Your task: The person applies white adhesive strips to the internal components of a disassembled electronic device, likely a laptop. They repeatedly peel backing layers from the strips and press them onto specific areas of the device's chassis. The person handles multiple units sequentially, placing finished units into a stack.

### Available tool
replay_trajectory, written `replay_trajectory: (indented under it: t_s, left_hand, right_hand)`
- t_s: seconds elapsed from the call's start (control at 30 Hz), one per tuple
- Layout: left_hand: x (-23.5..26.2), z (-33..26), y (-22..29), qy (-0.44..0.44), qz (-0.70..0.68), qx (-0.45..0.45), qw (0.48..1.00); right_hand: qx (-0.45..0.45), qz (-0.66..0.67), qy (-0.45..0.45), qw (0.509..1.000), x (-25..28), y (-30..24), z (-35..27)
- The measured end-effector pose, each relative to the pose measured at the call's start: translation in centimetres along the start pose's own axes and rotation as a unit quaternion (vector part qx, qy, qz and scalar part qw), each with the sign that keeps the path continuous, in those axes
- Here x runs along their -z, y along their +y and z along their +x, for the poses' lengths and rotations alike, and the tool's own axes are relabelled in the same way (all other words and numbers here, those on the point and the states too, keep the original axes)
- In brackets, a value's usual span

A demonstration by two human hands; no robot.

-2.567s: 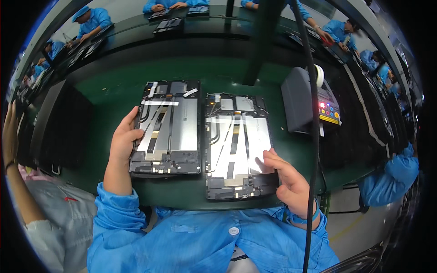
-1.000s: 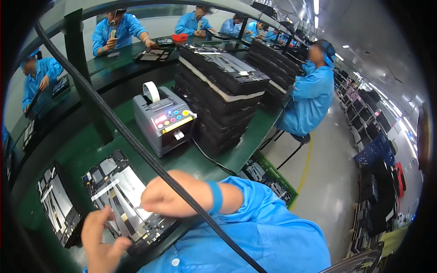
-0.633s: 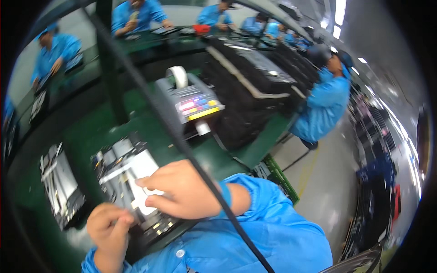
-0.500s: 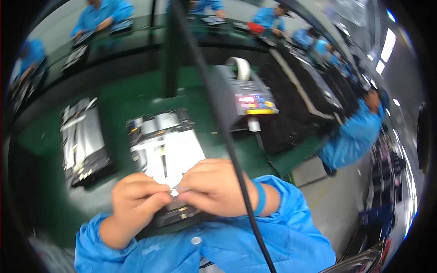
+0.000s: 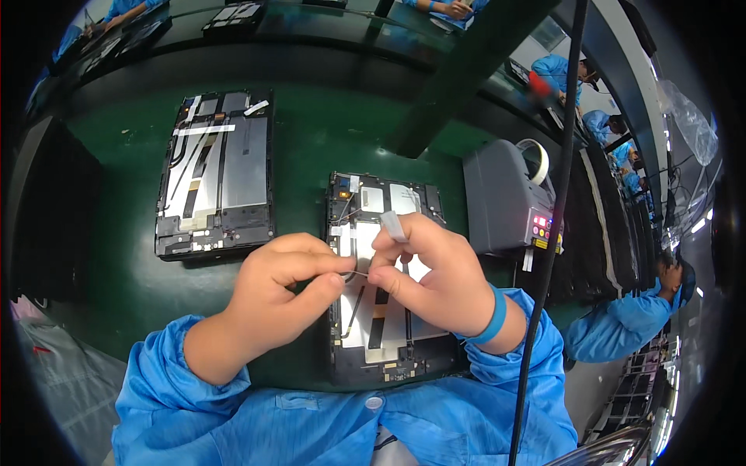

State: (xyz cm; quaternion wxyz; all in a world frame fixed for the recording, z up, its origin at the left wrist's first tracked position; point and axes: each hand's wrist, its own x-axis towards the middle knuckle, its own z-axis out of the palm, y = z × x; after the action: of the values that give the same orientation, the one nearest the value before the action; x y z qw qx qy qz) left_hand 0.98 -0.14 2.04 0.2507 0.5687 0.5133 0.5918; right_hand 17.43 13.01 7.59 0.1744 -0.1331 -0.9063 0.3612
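Observation:
My left hand (image 5: pixel 280 287) and my right hand (image 5: pixel 435 268) face each other above an opened tablet-like device (image 5: pixel 423 353). Thumb and forefinger of each hand pinch one end of a thin pale strand (image 5: pixel 357 272), stretched between them; whether it is a wire or a strip's edge I cannot tell. A grey piece of tape (image 5: pixel 394 227) clings to my right forefinger. The device lies on the green table, showing silver panels, black cables and small boards, partly hidden under my hands. To its left lies a similar opened device (image 5: pixel 249 167) with white tape strips across it.
A grey tape dispenser (image 5: pixel 501 194) with a pale tape roll (image 5: pixel 536 159) stands to the right. A black cord (image 5: pixel 536 311) hangs across the view. A green post (image 5: pixel 435 109) rises behind the devices. A black block-shaped object (image 5: pixel 54 210) stands left. Co-workers in blue sit beyond.
The view has swung, so devices and dispenser sit differently in the picture. My fingers were close together at a small white piece; now they are apart with the strand between them.

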Motion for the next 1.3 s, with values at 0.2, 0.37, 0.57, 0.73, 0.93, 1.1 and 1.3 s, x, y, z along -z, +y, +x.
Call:
replay_trajectory:
  t_s: [0.2,0.37,0.57,0.73,0.93,1.1,1.3]
  left_hand:
    - [0.3,0.1,-0.7,0.064,0.093,0.060,0.992]
    - [-0.6,1.0,-1.4,0.035,0.354,-0.034,0.934]
    - [-1.1,0.9,-1.8,-0.009,0.383,0.010,0.923]
    - [-1.2,0.9,-1.7,-0.039,0.371,0.046,0.927]
    - [-1.1,1.1,-1.7,-0.053,0.361,0.056,0.929]
    - [-1.0,0.9,-1.7,-0.057,0.367,0.056,0.927]
    - [-1.4,1.0,-2.5,0.001,0.293,0.006,0.956]
  right_hand:
    - [-0.009,-0.032,0.114,0.993,0.2,2.3,1.5]
    - [0.032,-0.065,0.082,0.994,-0.6,4.6,3.8]
    - [0.085,-0.068,0.006,0.994,-1.7,4.9,5.5]
    - [0.122,-0.083,0.001,0.989,-1.5,5.2,6.2]
    - [0.152,-0.083,-0.053,0.983,-1.9,6.5,8.0]
    - [0.037,-0.119,-0.054,0.991,-1.5,4.9,7.3]
    - [-0.104,-0.123,0.001,0.987,-2.0,3.8,6.5]
